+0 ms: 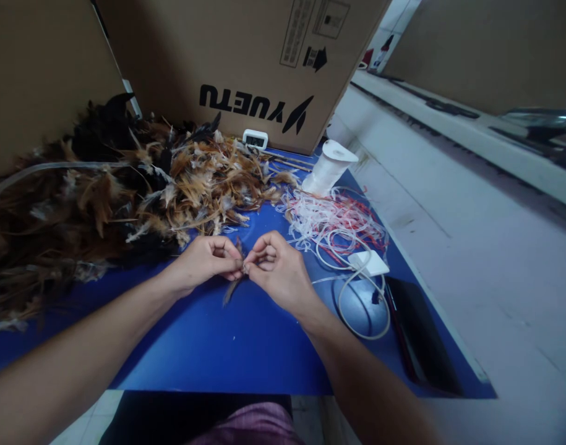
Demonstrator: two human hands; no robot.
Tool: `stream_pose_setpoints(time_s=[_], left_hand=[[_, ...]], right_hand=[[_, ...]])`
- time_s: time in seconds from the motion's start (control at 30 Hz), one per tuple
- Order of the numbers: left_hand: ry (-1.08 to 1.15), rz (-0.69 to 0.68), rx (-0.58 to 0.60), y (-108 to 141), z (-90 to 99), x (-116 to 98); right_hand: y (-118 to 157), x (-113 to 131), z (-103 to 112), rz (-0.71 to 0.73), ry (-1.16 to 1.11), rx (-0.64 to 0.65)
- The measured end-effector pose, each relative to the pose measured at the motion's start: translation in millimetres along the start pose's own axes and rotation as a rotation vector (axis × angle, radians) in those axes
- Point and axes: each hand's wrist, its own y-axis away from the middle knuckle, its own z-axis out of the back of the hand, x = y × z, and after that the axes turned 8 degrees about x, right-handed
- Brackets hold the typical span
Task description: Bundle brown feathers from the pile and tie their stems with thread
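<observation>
Left hand and right hand pinch a feather, tabletop stretching to its near edge.

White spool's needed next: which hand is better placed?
Right hand, probably: it's nearer the white spool, while the left hand is on the feather pile side. Both meet at a small feather, so the left would have to hold it alone.

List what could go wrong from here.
The dark feathers could slip or bend, since the left hand and right hand pinch them only at the fingertips. The left forearm might sweep against the loose feather pile, which spreads close beside it. A tug on the tangled strings might drag the white cable, which loops against them.
</observation>
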Motion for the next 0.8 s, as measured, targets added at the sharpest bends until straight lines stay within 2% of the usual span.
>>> stream_pose_setpoints(time_s=[0.37,0.63,0.8], left_hand=[[0.064,0.031,-0.014,1,-1.7,-4],[0.056,-0.061,-0.083,4,-3.5,-3],[0.086,-0.039,-0.085,7,-4.9,-8]], right_hand=[[4,6,-6,0.081,0.146,-0.079],[7,10,-12,0.168,0.206,-0.139],[8,10,-15,0.228,0.250,-0.175]])
